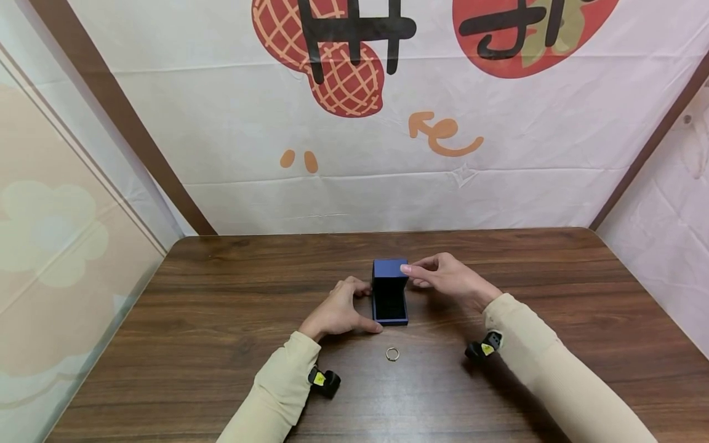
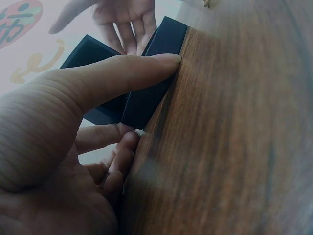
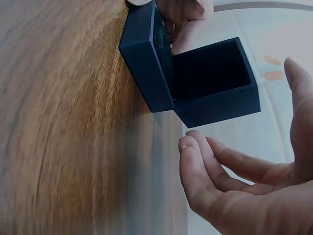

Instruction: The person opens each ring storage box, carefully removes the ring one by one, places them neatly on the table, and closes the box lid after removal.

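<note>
A small dark blue ring box (image 1: 390,322) stands on the wooden table with its lid (image 1: 386,269) raised, showing a black inside. My left hand (image 1: 339,311) grips the base from the left, the thumb at the front corner and the fingers at the back. In the left wrist view, the left thumb (image 2: 132,71) lies across the box's side. My right hand (image 1: 451,277) is by the lid on the right, thumb and fingers spread apart. A gap shows between the right fingers (image 3: 195,166) and the lid in the right wrist view. In front of the box lies a gold-coloured ring (image 1: 392,354).
The brown wooden table (image 1: 221,295) ends at the back against a white printed cloth (image 1: 244,141). Another cloth wall (image 1: 61,246) hangs on the left. Both wrists carry small black cameras, one at the left sleeve (image 1: 288,375).
</note>
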A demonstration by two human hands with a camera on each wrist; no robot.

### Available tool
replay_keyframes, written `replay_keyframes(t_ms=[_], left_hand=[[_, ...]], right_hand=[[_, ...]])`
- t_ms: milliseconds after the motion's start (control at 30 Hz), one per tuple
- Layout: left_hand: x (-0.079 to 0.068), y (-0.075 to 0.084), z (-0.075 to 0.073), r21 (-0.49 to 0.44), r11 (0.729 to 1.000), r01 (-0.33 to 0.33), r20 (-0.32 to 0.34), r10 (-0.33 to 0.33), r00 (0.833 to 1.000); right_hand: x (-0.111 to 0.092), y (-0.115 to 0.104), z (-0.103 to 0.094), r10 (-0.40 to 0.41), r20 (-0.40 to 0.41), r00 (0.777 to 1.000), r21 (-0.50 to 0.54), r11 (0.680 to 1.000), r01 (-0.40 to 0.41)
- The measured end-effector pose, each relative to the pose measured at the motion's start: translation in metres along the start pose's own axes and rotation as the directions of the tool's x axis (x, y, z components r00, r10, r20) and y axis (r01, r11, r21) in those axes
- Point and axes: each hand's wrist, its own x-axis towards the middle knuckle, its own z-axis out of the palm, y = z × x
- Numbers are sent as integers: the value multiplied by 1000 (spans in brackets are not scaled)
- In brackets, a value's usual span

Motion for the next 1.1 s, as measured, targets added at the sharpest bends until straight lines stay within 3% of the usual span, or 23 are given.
replay_keyframes(t_ms=[133, 467, 800, 1100], left_hand=[[1, 1, 0, 12, 1000, -18, 3, 18, 1000], [3, 0, 0, 19, 1000, -23, 2, 23, 1000], [1, 1, -1, 26, 999, -26, 4, 26, 1000], [1, 0, 0, 32, 999, -22, 2, 22, 1000]], right_hand=[[8, 0, 3, 6, 24, 1000, 71, 997, -8], [16, 2, 10, 42, 23, 999, 113, 993, -45], [18, 4, 11, 17, 85, 996, 211, 977, -35], [14, 9, 11, 14, 73, 997, 163, 986, -25]])
